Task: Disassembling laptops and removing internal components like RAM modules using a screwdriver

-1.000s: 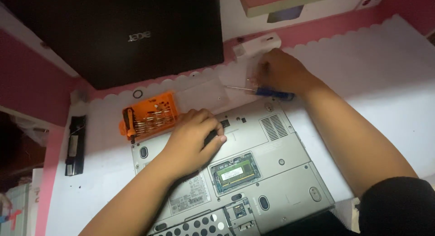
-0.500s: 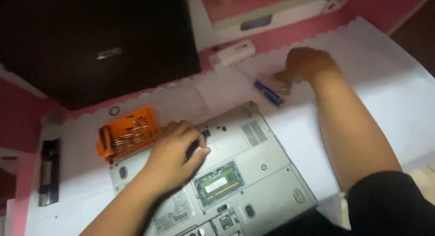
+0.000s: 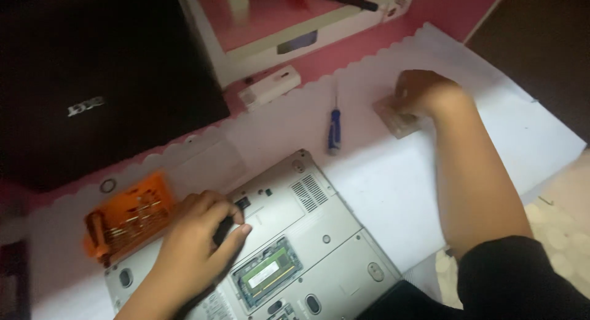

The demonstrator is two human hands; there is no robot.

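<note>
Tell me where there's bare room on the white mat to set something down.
Free: the white mat between the blue screwdriver, the silver laptop base and the right forearm. Crowded: the left side, where the orange bit case and left hand sit.

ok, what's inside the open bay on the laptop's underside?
A green memory module sits in the open bay of the upturned silver laptop. The left hand rests beside the bay; what lies under the module is covered.
</note>
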